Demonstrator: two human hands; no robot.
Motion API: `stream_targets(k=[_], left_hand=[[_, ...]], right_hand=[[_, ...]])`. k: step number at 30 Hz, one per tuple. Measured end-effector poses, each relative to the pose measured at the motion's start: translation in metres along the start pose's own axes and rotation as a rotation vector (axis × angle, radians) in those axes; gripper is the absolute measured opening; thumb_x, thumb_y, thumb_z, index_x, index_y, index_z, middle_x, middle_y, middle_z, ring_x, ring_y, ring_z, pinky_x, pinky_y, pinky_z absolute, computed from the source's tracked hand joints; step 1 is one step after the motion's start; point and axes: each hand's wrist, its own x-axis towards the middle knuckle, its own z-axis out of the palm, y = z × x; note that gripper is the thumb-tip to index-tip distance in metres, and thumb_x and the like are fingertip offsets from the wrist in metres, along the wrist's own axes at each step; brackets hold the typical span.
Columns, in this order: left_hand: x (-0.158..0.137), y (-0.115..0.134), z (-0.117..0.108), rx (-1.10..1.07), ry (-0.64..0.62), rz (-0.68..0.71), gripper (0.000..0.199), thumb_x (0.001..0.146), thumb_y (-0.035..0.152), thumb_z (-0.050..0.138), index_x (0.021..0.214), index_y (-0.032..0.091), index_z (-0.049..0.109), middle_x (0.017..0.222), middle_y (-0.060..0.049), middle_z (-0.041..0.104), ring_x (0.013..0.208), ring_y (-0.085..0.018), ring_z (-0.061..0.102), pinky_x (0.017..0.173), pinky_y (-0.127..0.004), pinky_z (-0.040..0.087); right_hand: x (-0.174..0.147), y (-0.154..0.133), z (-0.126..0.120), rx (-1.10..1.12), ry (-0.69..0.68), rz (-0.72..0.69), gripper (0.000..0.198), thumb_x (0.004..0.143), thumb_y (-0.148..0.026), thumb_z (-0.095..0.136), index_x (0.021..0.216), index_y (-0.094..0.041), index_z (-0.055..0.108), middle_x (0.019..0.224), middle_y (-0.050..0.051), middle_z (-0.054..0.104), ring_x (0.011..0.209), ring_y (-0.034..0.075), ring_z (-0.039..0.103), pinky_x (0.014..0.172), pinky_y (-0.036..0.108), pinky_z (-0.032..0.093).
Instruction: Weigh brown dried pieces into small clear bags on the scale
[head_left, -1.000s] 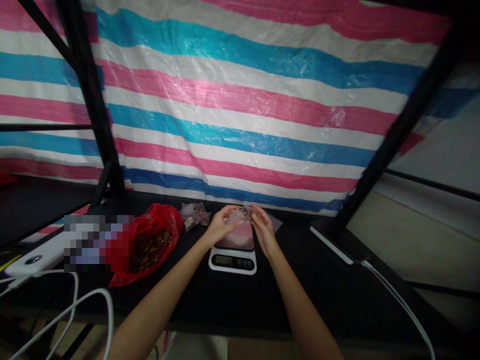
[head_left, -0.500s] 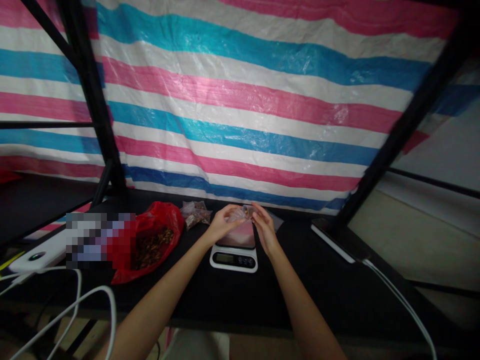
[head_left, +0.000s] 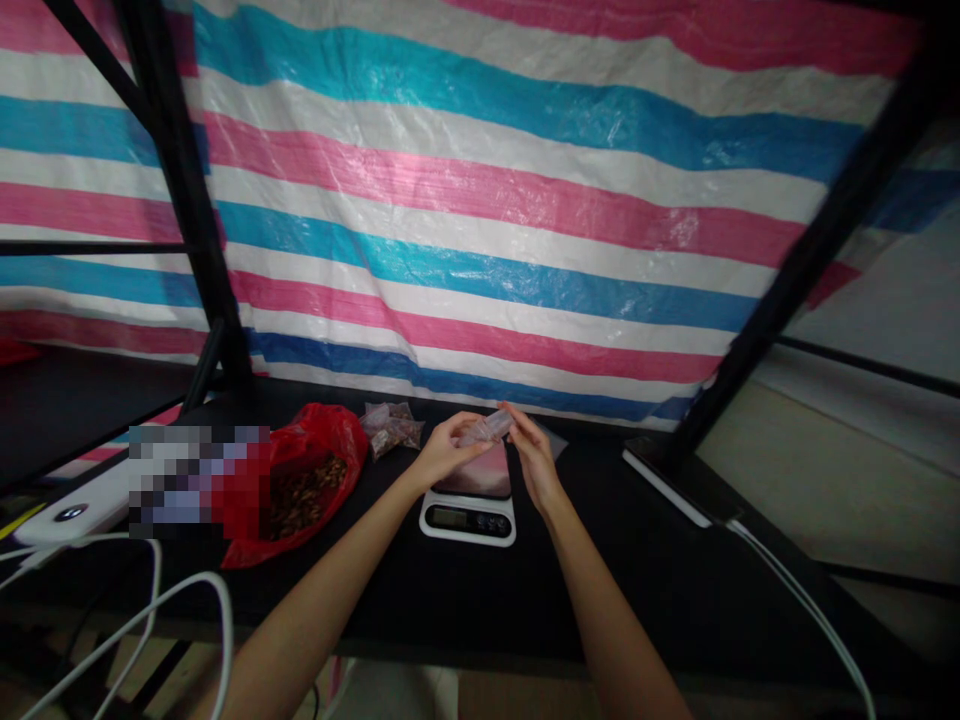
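Observation:
Both of my hands meet over a small white kitchen scale (head_left: 468,518) on the black table (head_left: 675,590). My left hand (head_left: 442,450) and my right hand (head_left: 531,452) pinch a small clear plastic bag (head_left: 486,430) between their fingertips, just above the scale's platform. The bag looks nearly flat; what it contains cannot be made out. A red plastic bag (head_left: 300,480) full of brown pieces lies open to the left of the scale.
Several small filled clear bags (head_left: 391,425) lie behind the red bag. A white device (head_left: 71,512) with white cables (head_left: 150,610) sits at the left. A phone (head_left: 664,480) with a white cable lies at the right. Black frame posts and a striped tarp stand behind.
The small clear bag has turned flatter between my fingers and the brown spot seen in it earlier no longer shows. My hands have stayed over the scale.

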Motion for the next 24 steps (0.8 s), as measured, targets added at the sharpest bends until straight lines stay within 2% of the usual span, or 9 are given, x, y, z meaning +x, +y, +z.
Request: stream_targets(k=[6, 10, 12, 15, 20, 24], left_hand=[[0.0, 0.001, -0.001, -0.005, 0.005, -0.01, 0.044, 0.063, 0.033, 0.068, 0.101, 0.014, 0.056, 0.1, -0.009, 0.062, 0.093, -0.021, 0.058, 0.083, -0.032, 0.043], [0.0, 0.002, -0.002, 0.011, 0.003, -0.002, 0.042, 0.065, 0.033, 0.067, 0.102, 0.015, 0.057, 0.102, -0.009, 0.062, 0.094, -0.02, 0.058, 0.083, -0.031, 0.043], [-0.001, 0.003, -0.002, 0.038, 0.008, 0.013, 0.042, 0.066, 0.032, 0.066, 0.103, 0.015, 0.056, 0.102, -0.009, 0.062, 0.092, -0.019, 0.058, 0.083, -0.031, 0.043], [-0.003, 0.002, -0.003, 0.157, -0.014, 0.09, 0.039, 0.067, 0.031, 0.065, 0.103, 0.017, 0.057, 0.103, -0.008, 0.061, 0.094, -0.019, 0.057, 0.084, -0.031, 0.042], [-0.005, -0.009, -0.003, 0.448, -0.127, 0.178, 0.047, 0.064, 0.035, 0.067, 0.108, 0.021, 0.057, 0.107, -0.007, 0.059, 0.1, -0.023, 0.051, 0.09, -0.037, 0.036], [-0.009, 0.0, -0.004, 0.548, -0.082, 0.175, 0.05, 0.069, 0.037, 0.062, 0.116, 0.024, 0.051, 0.117, -0.007, 0.052, 0.107, -0.024, 0.046, 0.093, -0.04, 0.032]], right_hand=[[0.0, 0.001, -0.001, 0.017, 0.029, -0.008, 0.033, 0.072, -0.033, 0.061, 0.104, -0.024, 0.062, 0.117, 0.003, 0.058, 0.108, 0.022, 0.048, 0.083, 0.031, 0.038], [0.002, 0.009, -0.008, 0.132, 0.123, 0.062, 0.038, 0.07, -0.033, 0.063, 0.107, -0.025, 0.059, 0.117, 0.004, 0.056, 0.099, 0.019, 0.054, 0.071, 0.026, 0.041], [0.005, 0.014, -0.014, 0.196, 0.185, 0.088, 0.037, 0.069, -0.033, 0.064, 0.105, -0.026, 0.059, 0.111, 0.002, 0.06, 0.089, 0.016, 0.057, 0.068, 0.025, 0.042], [0.008, 0.021, -0.023, 0.281, 0.24, 0.102, 0.034, 0.069, -0.032, 0.064, 0.102, -0.026, 0.059, 0.098, 0.0, 0.063, 0.076, 0.012, 0.058, 0.067, 0.025, 0.043], [0.01, 0.025, -0.031, 0.341, 0.264, 0.119, 0.025, 0.069, -0.034, 0.063, 0.093, -0.026, 0.06, 0.094, -0.001, 0.063, 0.074, 0.012, 0.058, 0.066, 0.027, 0.044], [0.01, 0.023, -0.03, 0.379, 0.272, 0.15, 0.017, 0.066, -0.032, 0.066, 0.079, -0.024, 0.06, 0.082, -0.002, 0.064, 0.071, 0.012, 0.059, 0.064, 0.027, 0.045]])
